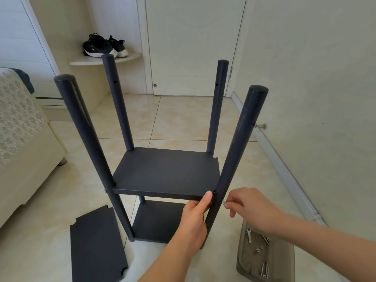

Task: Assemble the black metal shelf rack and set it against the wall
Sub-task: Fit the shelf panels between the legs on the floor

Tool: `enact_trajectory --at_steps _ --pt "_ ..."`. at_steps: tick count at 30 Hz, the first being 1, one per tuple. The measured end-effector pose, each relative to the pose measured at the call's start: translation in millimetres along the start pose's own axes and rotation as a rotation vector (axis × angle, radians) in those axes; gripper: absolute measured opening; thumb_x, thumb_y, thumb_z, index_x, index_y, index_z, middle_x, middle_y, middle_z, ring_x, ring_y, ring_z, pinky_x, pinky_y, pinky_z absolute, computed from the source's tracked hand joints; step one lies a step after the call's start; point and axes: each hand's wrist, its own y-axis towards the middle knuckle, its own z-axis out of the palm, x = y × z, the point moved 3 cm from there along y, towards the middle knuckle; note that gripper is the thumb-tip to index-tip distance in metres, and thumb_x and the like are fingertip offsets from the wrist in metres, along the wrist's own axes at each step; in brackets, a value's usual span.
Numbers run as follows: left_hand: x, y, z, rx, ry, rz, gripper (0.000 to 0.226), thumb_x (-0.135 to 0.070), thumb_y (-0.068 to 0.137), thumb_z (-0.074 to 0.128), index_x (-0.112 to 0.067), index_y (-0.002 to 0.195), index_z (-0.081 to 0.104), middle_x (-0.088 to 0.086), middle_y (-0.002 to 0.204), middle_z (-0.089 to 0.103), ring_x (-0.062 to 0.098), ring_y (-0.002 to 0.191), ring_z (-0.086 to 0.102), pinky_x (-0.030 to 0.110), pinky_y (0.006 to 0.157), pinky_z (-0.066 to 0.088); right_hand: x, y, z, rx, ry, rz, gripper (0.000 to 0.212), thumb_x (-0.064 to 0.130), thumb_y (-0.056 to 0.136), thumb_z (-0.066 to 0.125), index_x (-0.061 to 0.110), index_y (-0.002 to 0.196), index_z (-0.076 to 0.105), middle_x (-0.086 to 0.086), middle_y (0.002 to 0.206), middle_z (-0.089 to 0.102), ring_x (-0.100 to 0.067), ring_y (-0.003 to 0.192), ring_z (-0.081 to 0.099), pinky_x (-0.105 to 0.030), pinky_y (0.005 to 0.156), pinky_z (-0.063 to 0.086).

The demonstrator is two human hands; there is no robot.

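The black shelf rack (pixel 164 171) stands upright on the tiled floor, with four round posts, a middle board and a lower board (pixel 156 220) fitted. My left hand (pixel 194 218) grips the near right corner of the middle board, thumb on its top edge beside the near right post (pixel 234 159). My right hand (pixel 248 206) pinches a small silver screw (pixel 224 202) that points into that post at board height. A loose black board (pixel 97 245) lies flat on the floor at the lower left.
A beige tray (pixel 284 257) at the lower right holds a wrench, washers and several screws. A bed (pixel 22 139) fills the left side. The wall and baseboard (pixel 284 171) run along the right. A door and a corner shelf with shoes (pixel 105 46) stand behind.
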Motion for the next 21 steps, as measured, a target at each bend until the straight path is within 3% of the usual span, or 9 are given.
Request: enact_trajectory --at_steps 3,6,9,15,21 --pt "-0.2 0.6 -3.3 -0.025 0.040 0.031 0.031 -0.044 0.087 0.070 -0.016 0.100 0.064 -0.014 0.085 0.075 0.005 0.092 0.064 0.021 0.067 0.039 5.4 -1.0 -2.8 -0.038 -0.236 -0.086 0.025 0.040 0.102 0.044 0.025 0.096 0.062 0.007 0.090 0.069 -0.010 0.083 0.062 -0.023 0.075 0.045" --pt "0.0 2.1 -2.7 -0.040 0.071 0.062 0.028 -0.044 0.090 0.068 -0.017 0.097 0.065 -0.024 0.072 0.072 -0.001 0.082 0.066 0.018 0.065 0.037 5.5 0.4 -4.4 -0.041 -0.232 -0.103 0.025 0.040 0.102 0.046 0.024 0.093 0.062 0.006 0.090 0.070 -0.010 0.082 0.063 -0.022 0.074 0.045" --pt "0.6 1.5 0.9 -0.039 0.066 0.068 0.026 -0.041 0.092 0.067 -0.015 0.097 0.065 -0.024 0.071 0.072 -0.010 0.071 0.067 0.017 0.065 0.037 2.2 2.2 -4.2 -0.041 -0.228 -0.102 0.026 0.040 0.101 0.047 0.023 0.094 0.066 0.007 0.089 0.070 -0.009 0.081 0.063 -0.023 0.077 0.049" --pt "-0.1 -1.7 1.4 -0.030 0.014 0.040 0.026 -0.039 0.088 0.069 -0.015 0.098 0.068 -0.010 0.088 0.078 0.002 0.084 0.070 0.021 0.068 0.039 1.5 3.1 -5.2 -0.091 -0.191 -0.092 0.019 0.038 0.100 0.051 0.027 0.105 0.066 0.009 0.093 0.070 -0.011 0.087 0.064 -0.028 0.081 0.052" --pt "-1.3 -5.1 3.5 -0.023 0.013 0.015 0.025 -0.037 0.089 0.069 -0.014 0.097 0.064 -0.011 0.083 0.077 0.002 0.082 0.071 0.023 0.067 0.039 0.4 1.2 -6.9 -0.092 -0.143 -0.098 0.023 0.038 0.101 0.050 0.023 0.104 0.067 0.008 0.095 0.070 -0.009 0.086 0.064 -0.021 0.076 0.046"
